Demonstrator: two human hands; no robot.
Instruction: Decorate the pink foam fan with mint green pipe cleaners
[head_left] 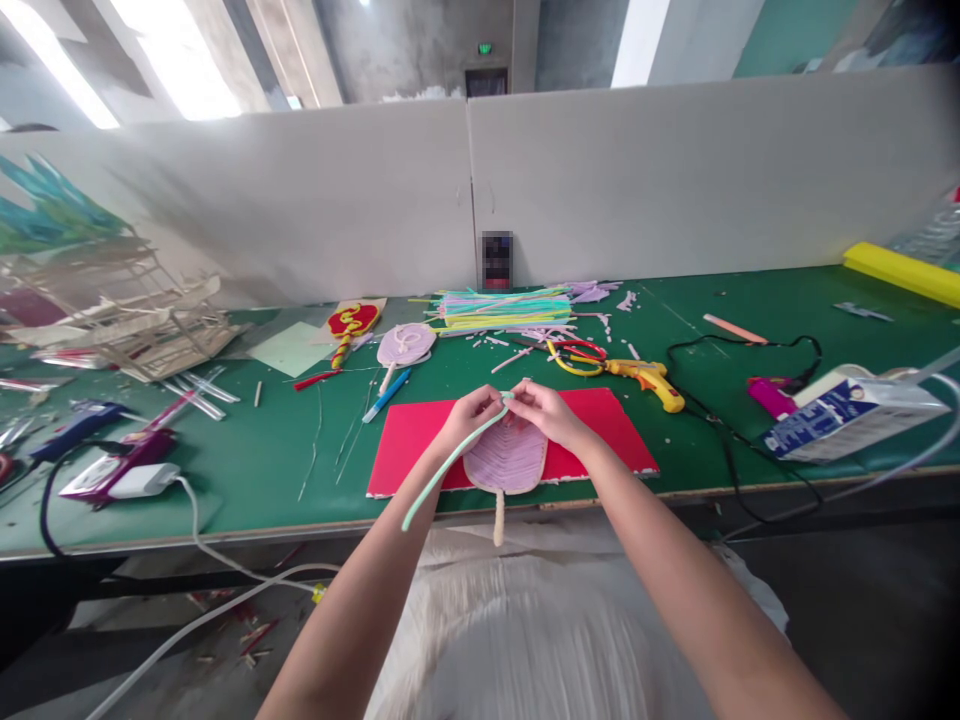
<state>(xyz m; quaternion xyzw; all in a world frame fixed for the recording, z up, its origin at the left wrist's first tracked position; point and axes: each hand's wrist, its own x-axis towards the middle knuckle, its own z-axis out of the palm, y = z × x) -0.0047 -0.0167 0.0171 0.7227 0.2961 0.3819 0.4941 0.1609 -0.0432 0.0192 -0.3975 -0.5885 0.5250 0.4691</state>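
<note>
A pale green pipe cleaner (442, 475) runs between my hands, its long free end hanging down to the left. My left hand (474, 412) pinches it near its upper end. Close beside it, my right hand (546, 412) has its fingers closed on the tip of the same pipe cleaner. Beneath both hands lies a lilac fan-shaped piece (506, 465) made of rows of pipe cleaner, with a cream handle (499, 520) pointing toward me. It rests on a red board (409, 440) and its handle sticks out past the table edge. My fingers hide its upper part.
Behind the board lie a bundle of pipe cleaners (506, 310), scissors (577, 357), a yellow glue gun (649, 380) and a blue pen (386, 395). A round lilac fan (406, 345) and a red-and-yellow one (352, 322) lie left. A white box (855, 412) and cables are right.
</note>
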